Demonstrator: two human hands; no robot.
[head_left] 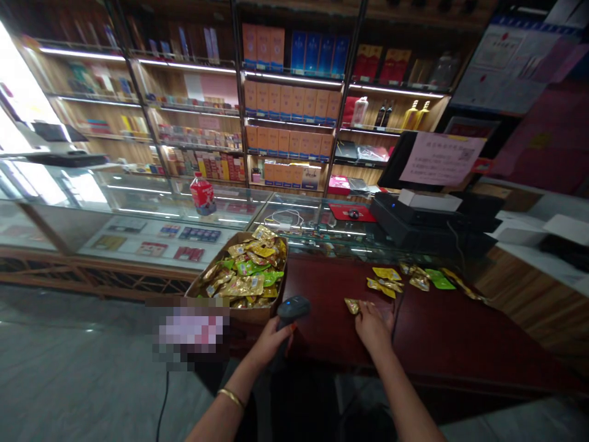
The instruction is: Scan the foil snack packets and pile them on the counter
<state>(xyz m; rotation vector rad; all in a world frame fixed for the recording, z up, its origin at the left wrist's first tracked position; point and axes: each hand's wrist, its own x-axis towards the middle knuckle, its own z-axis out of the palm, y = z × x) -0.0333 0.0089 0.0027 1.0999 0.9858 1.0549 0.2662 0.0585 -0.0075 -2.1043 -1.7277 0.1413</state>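
My left hand is wrapped round the handle of a dark grey barcode scanner, its head pointing to the right above the dark red tabletop. Low over the tabletop, my right hand has its fingertips closed on a small gold snack packet, whose left end sticks out. Just beyond it lie several yellow and gold packets, with more gold ones and a green packet to their right. A cardboard box heaped with gold and green packets stands left of the scanner.
Glass display counters run along the back, bearing a red-labelled bottle and a mouse on a red pad. A monitor and a black machine stand at right. Stocked shelves rise behind. A cable hangs at left.
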